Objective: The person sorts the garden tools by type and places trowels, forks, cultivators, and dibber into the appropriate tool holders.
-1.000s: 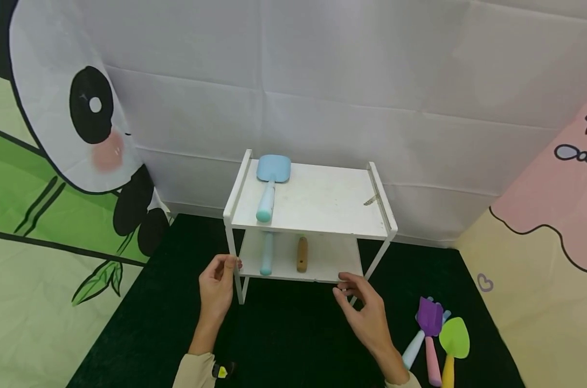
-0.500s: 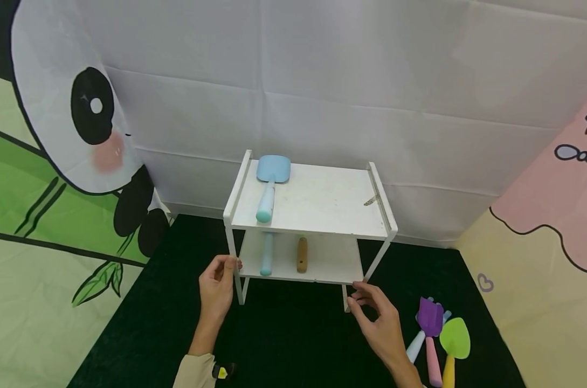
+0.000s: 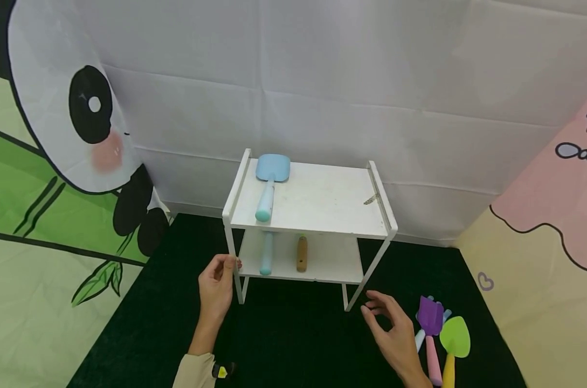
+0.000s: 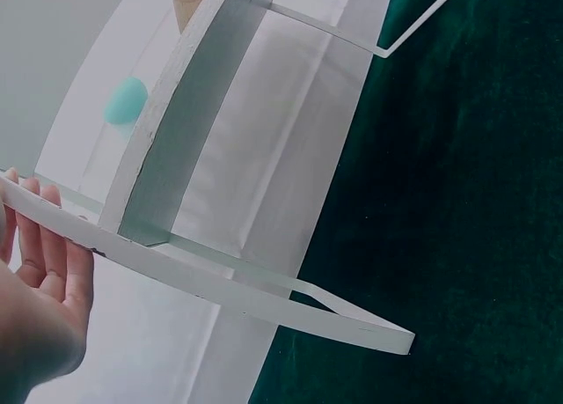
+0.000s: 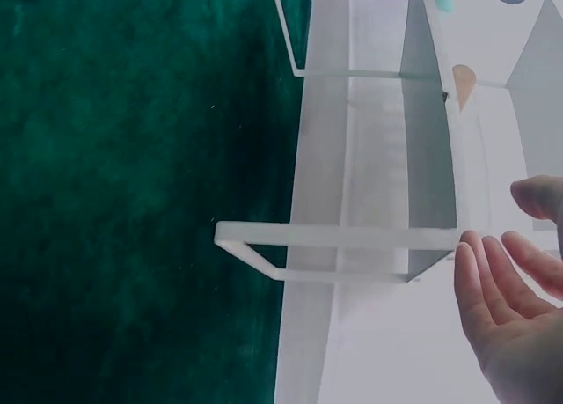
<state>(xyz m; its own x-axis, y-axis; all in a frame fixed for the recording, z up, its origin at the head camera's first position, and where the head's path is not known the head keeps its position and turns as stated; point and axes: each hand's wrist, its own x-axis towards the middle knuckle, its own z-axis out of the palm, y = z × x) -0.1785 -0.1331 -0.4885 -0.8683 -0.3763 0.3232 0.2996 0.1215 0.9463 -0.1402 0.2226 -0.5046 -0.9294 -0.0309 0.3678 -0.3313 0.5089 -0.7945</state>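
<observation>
while left grip (image 3: 218, 285) pinches shelf leg (image 3: 230, 241), right grip (image 3: 393, 330) nearby

Your left hand (image 3: 217, 285), at left, grips with its fingers (image 4: 54, 256) curled toward the thumb (image 3: 228, 267). Your right hand (image 3: 392, 330) hovers at right, slightly nearer, fingers loosely bent, thumb apart.

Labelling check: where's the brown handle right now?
In the head view, the brown handle lies around mid-width on the lower shelf of the white rack, right of the light-blue handle there.
</observation>
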